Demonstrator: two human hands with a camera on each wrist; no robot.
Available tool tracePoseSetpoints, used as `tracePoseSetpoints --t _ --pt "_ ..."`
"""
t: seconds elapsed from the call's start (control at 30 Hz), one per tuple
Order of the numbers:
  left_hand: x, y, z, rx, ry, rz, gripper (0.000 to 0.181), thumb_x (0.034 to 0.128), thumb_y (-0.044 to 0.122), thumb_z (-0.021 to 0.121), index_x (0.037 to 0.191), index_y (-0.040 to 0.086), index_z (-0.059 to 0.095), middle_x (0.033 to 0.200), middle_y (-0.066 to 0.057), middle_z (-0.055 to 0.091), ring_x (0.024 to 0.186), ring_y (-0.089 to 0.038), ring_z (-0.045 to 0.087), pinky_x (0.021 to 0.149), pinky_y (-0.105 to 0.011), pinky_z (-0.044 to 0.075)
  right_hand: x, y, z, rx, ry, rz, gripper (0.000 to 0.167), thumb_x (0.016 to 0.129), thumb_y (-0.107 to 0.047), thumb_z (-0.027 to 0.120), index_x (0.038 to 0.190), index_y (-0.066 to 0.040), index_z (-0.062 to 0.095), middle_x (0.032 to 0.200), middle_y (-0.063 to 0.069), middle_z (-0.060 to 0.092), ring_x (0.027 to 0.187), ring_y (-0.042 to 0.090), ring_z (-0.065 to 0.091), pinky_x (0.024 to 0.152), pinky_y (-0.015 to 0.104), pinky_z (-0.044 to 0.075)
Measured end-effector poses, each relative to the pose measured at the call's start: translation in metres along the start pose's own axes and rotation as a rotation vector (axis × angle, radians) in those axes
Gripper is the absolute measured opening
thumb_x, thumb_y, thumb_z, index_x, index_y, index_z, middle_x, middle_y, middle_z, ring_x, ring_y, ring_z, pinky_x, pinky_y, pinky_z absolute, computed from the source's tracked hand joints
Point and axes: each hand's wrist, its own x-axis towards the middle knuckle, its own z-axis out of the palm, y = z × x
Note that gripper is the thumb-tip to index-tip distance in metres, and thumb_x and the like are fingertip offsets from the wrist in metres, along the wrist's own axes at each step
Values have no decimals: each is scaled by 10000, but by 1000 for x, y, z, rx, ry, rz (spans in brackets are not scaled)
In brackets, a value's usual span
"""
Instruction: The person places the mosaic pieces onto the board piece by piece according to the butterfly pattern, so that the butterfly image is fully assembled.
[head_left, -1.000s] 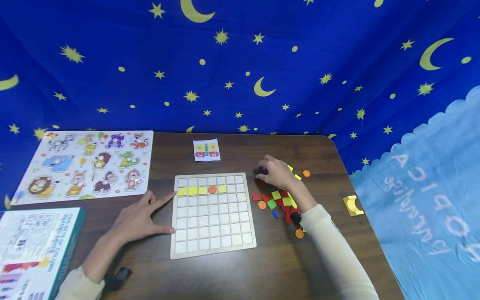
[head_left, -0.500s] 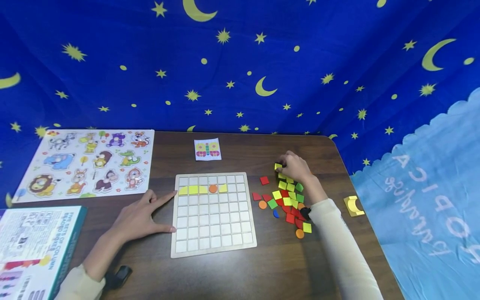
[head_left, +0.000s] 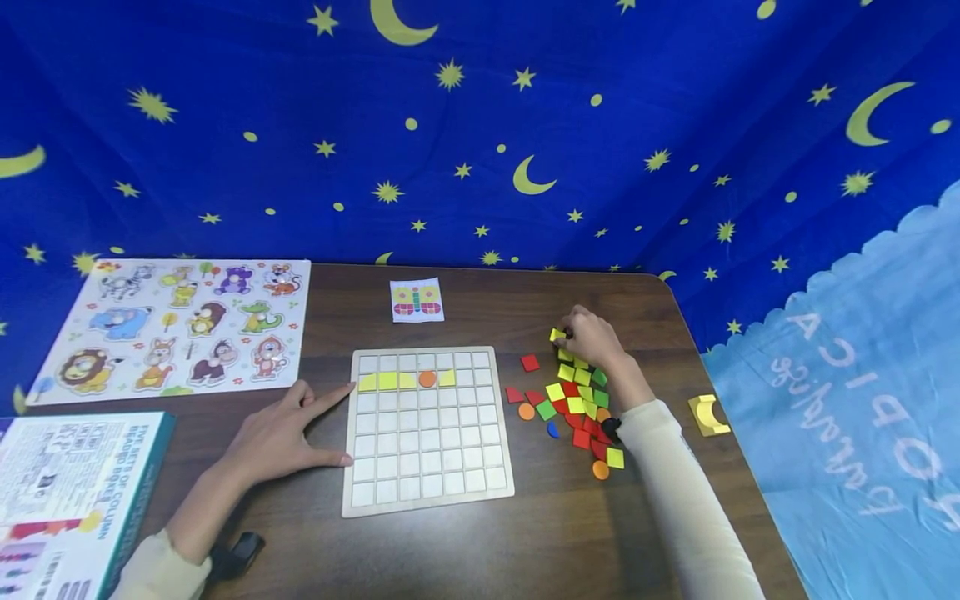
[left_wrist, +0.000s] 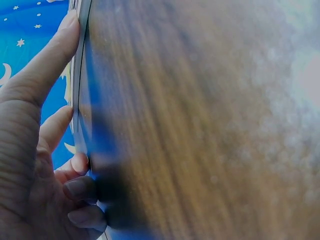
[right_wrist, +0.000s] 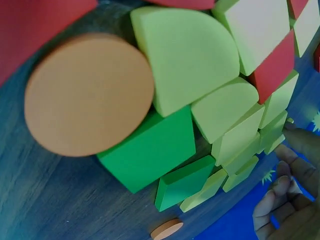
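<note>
A wooden grid board [head_left: 429, 502] lies on the table, its second row holding several yellow tiles and an orange disc [head_left: 427, 379]. My left hand [head_left: 273, 437] touches the board's left edge with spread thumb and forefinger. In the left wrist view the left hand [left_wrist: 37, 130] shows its other fingers bent beside the board's edge. At the far end of the tile pile, my right hand [head_left: 596, 340] pinches a yellow tile [head_left: 557, 334]. In the right wrist view the right hand [right_wrist: 292, 185] meets the far yellow tiles, its grip partly hidden.
Loose red tiles [head_left: 581, 438], green tiles [head_left: 546, 409] and orange discs lie right of the board. A butterfly picture card [head_left: 417, 300] lies behind it. An animal puzzle board [head_left: 187, 325] and a box [head_left: 75, 500] stand left. A yellow notched piece [head_left: 708, 414] lies far right.
My right hand has moved rightward from beside a red tile, now uncovered, to the yellow tiles at the pile's far end, staying there over the last half second. My left hand stays at the board.
</note>
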Motion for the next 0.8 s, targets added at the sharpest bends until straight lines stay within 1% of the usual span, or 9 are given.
tracePoseSetpoints --t 0.1,0.3,0.43,0.53,0.67,0.8 --pt "0 0 1 3 -4 -4 1046 639 847 664 1522 357 391 967 -28 365 596 -130 294 477 -283 243 0 1 2 -1 1 -11 314 886 -236 747 1083 7 726 1018 119 586 861 252 607 778 441 509" --pt "0 1 0 0 -6 -5 1048 634 843 672 1519 355 396 965 -27 367 599 -130 303 480 -284 255 -3 2 4 57 4 -10 307 885 -257 745 1071 -14 727 1025 106 585 875 243 583 767 432 491" --pt "0 1 0 -2 -6 -6 1048 635 840 675 1521 355 394 970 -28 370 601 -130 309 480 -284 261 -6 -5 4 66 26 -33 292 876 -255 752 1053 -24 731 994 93 576 847 228 558 730 406 469" --pt "0 1 -1 -1 -8 -7 1048 636 841 672 1522 358 389 971 -28 366 601 -130 305 477 -284 259 -8 -17 4 53 43 -86 282 863 -251 761 1031 -25 736 965 87 574 798 213 543 686 381 462" --pt "0 0 -1 -3 -14 -11 1047 640 841 670 1525 360 383 972 -28 361 600 -132 300 477 -285 252 -11 -36 7 25 57 -170 277 847 -261 776 1004 -34 746 950 75 584 746 185 539 659 341 472" --pt "0 1 -1 -5 -13 -12 1046 644 839 670 1527 360 378 971 -28 359 598 -132 301 477 -283 248 -13 -56 9 10 64 -247 272 844 -259 786 1005 -42 755 950 77 589 713 164 516 632 304 446"
